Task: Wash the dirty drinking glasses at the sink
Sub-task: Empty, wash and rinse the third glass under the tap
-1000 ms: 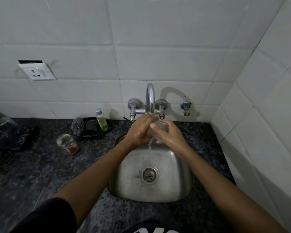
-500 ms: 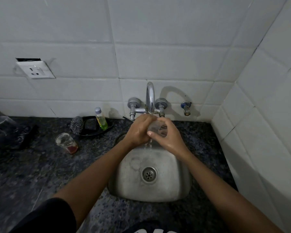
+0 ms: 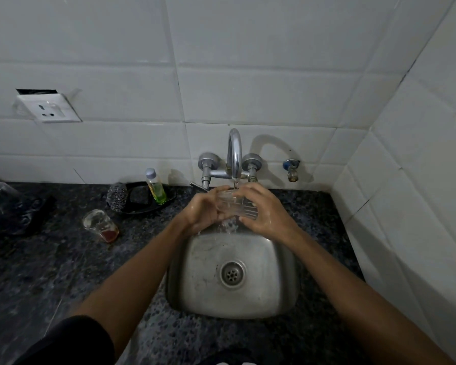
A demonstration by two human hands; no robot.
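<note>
Over the sink [image 3: 282, 293], the basin below both hands lies open down to the drain [image 3: 232, 274]. The tap [image 3: 234, 154] crowds the space behind. On the counter [image 3: 50, 272] to the left, a dirty glass [image 3: 100, 225] and soap tray [image 3: 142, 198] stand in the way; the side wall [image 3: 419, 206] closes the right.

No readable text anywhere.
Small bottle [image 3: 156, 190] with green liquid shows no legible label; white marks on the dark shirt [image 3: 232, 362] at the bottom edge are cut off.
</note>
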